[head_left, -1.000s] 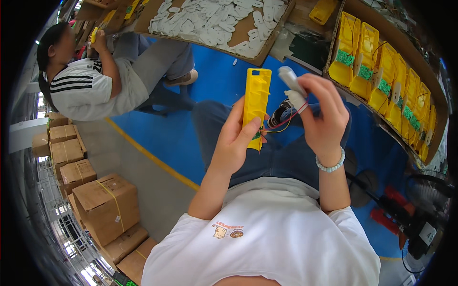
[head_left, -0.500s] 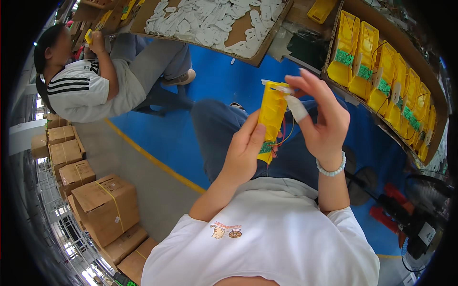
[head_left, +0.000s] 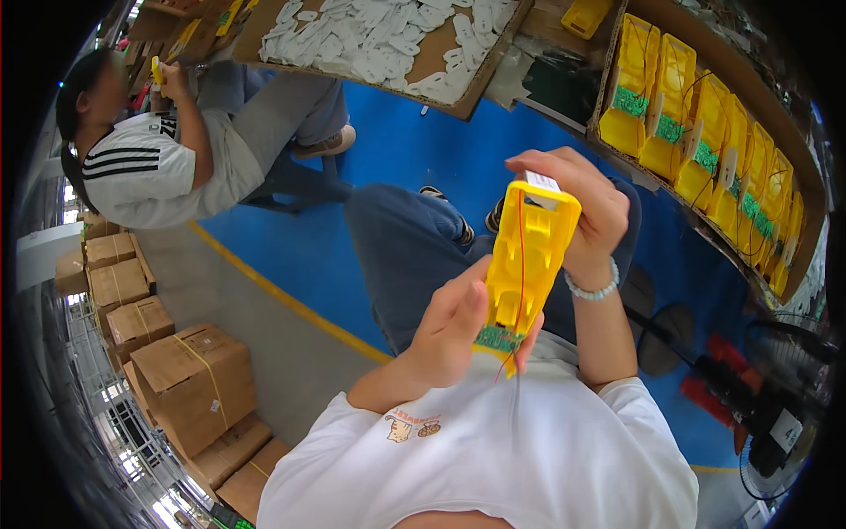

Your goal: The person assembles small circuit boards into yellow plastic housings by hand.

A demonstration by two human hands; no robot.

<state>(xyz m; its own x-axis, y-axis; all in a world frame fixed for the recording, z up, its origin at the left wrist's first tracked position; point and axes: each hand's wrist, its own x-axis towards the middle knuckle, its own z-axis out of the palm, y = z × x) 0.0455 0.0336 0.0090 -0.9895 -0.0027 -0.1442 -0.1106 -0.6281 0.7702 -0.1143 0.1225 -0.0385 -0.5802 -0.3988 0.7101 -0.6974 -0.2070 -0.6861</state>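
A yellow plastic housing (head_left: 545,251) is tilted in front of my body, its hollow side facing up. My left hand (head_left: 445,339) is closed around its lower part, thumb along the near side. My right hand (head_left: 592,207) is curled against the upper end, its fingertips partly hidden behind the housing. At that end a white plastic piece (head_left: 540,182) sticks out by my right fingers. A green circuit board (head_left: 499,338) sits at the lower end. One red wire (head_left: 521,256) runs lengthwise over the hollow, and thin wires hang below the board.
A cardboard box (head_left: 608,97) at right holds several yellow housings with green boards. Ahead, a cardboard tray (head_left: 467,106) carries many white plastic parts. Another person (head_left: 150,167) sits at far left. Brown cartons (head_left: 198,370) are stacked at left; a black fan (head_left: 775,441) stands at right.
The housing has come nearer to me and turned, so its hollow side now shows. My right hand has gone from raised, spread fingers to curling around the housing's upper end.
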